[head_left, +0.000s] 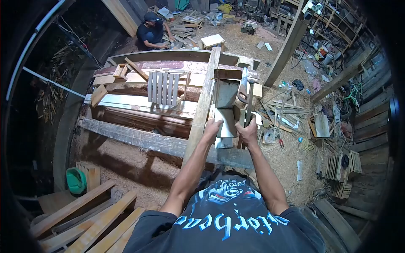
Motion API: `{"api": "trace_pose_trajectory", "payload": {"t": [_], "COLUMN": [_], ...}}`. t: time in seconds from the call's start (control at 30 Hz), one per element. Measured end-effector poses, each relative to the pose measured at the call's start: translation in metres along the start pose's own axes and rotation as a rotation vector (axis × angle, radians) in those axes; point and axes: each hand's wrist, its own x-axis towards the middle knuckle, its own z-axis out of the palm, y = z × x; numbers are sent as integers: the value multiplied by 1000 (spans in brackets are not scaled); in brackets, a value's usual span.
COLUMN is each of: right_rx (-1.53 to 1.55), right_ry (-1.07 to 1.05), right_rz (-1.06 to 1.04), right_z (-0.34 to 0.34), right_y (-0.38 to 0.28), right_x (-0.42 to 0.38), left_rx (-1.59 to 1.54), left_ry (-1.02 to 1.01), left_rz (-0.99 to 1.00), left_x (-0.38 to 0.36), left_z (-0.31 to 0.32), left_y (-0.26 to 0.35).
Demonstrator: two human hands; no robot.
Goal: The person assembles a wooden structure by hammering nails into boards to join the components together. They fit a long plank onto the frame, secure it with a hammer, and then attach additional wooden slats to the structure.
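Note:
My left hand [212, 131] is closed on the left edge of a pale, box-like wooden piece [226, 121] in front of my chest. On the other side, my right hand [247, 133] grips its right edge, fingers curled around the wood. Just beyond it lies a greyish wooden panel [226, 93] on the bench. A handsaw [243, 91] rests to the right of that panel, its blade pointing away from me. Beside the saw is a long, dark, narrow tool or bar [249, 101], whose kind I cannot make out.
A long plank [202, 101] crosses the beams of the bench [139, 134]. A slatted wooden piece [163, 88] stands on the bench's left. Another person [150, 31] crouches beyond it. Wood scraps [282, 113] litter the floor at right, near a wooden post [287, 46].

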Motion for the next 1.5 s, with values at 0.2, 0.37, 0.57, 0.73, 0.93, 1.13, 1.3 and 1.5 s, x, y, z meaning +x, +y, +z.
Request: {"api": "trace_pose_trajectory", "payload": {"t": [0.2,0.37,0.57,0.73,0.93,1.13,1.3,1.5], "right_rx": [4,-123,-4,111,96,119,182,140], "right_ry": [31,79,37,1,38,42,62,48], "right_rz": [-119,-224,-103,-124,-264,-218,-200,-191], "right_z": [5,11,26,37,45,30,33,59], "right_y": [-33,-59,-49,-42,-25,-45,-28,7], "right_x": [34,64,30,-1,-10,25,-16,-77], "left_rx": [95,10,112,180,11,225,187,263], "left_ry": [-24,-3,-17,-39,-43,-50,-5,-61], "left_rz": [60,-135,-98,86,162,88,179,76], "left_x": [14,25,4,18,-20,11,-24,-48], "left_z": [-3,5,-15,-55,-34,-29,-23,-87], "left_y": [38,90,73,13,35,56,34,-22]}}
